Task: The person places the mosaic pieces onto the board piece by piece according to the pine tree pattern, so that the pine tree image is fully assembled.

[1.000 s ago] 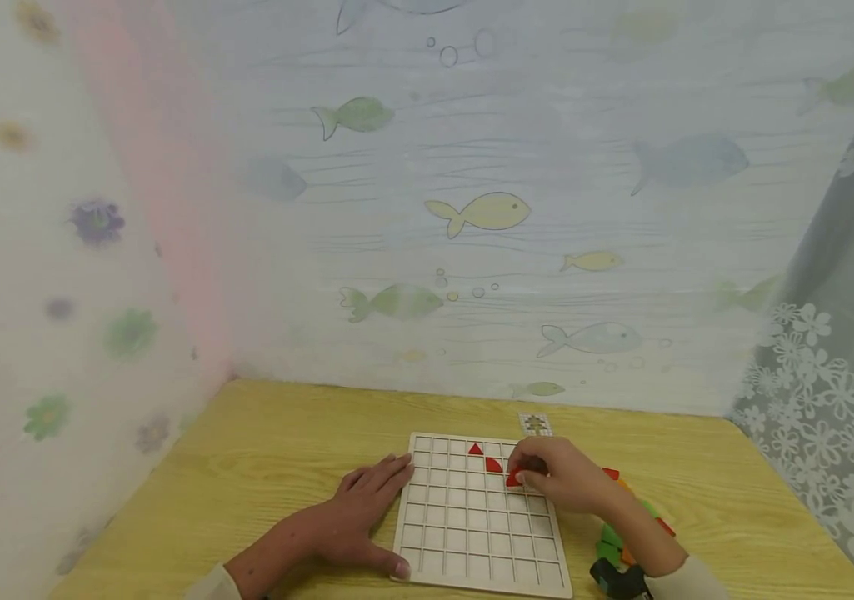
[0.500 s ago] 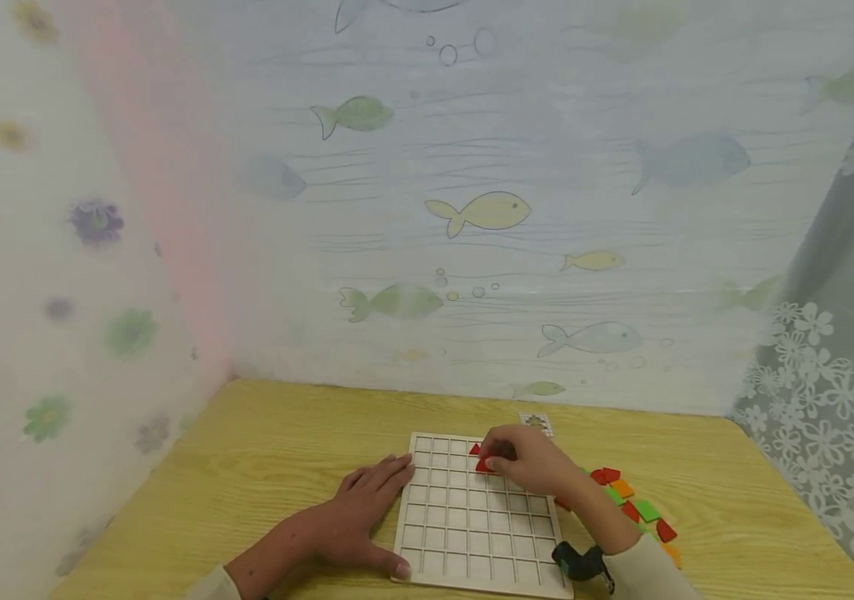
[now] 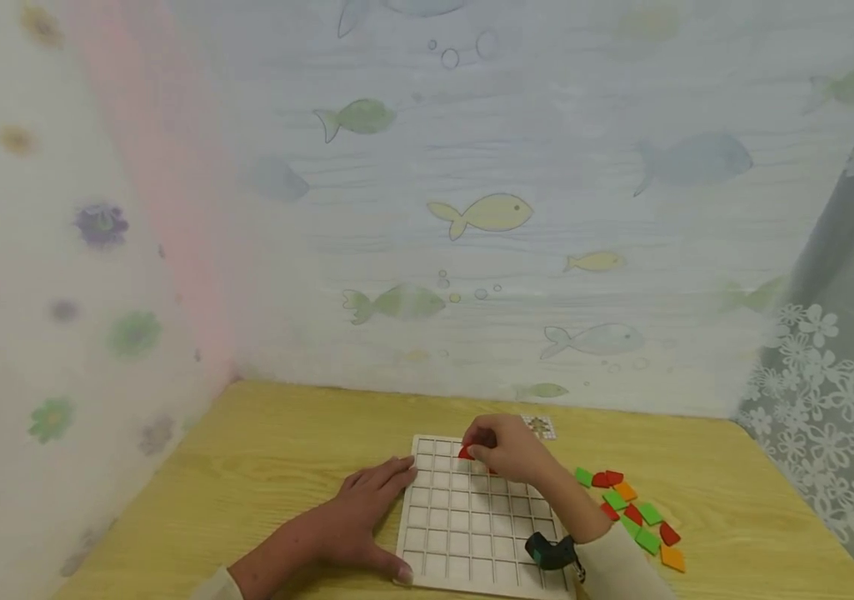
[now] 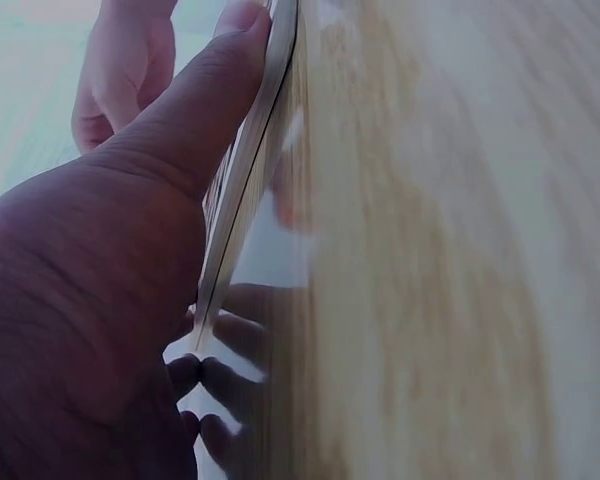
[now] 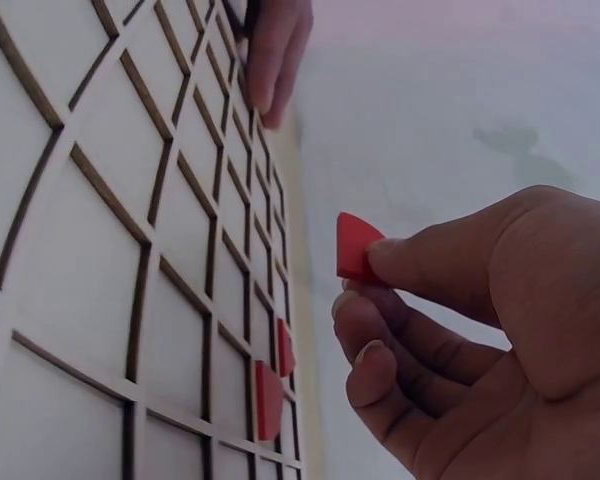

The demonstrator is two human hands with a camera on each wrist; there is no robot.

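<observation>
My right hand (image 3: 509,450) pinches a red quarter-round tile (image 5: 355,245) between thumb and index finger, over the far rows of a pale wooden grid board (image 3: 460,522). Two red tiles sit in the board's cells: one with a curved edge (image 5: 268,400) and another (image 5: 285,348) just beyond it. In the head view my right hand hides most of them. My left hand (image 3: 355,521) lies along the board's left edge, fingers outstretched at the far part and thumb on the near corner. In the left wrist view that thumb (image 4: 195,105) presses along the board's side.
Loose green (image 3: 647,542), red (image 3: 670,533) and orange tiles (image 3: 672,558) are scattered right of the board. A small patterned card (image 3: 541,427) lies behind it. A black wrist device (image 3: 550,552) overlaps the board's near right part. A fish-print wall covering (image 3: 397,350) borders the table's back.
My right hand has moved left and away from me over the board, holding the red tile. The loose tiles at right are more exposed. My left hand stays in place.
</observation>
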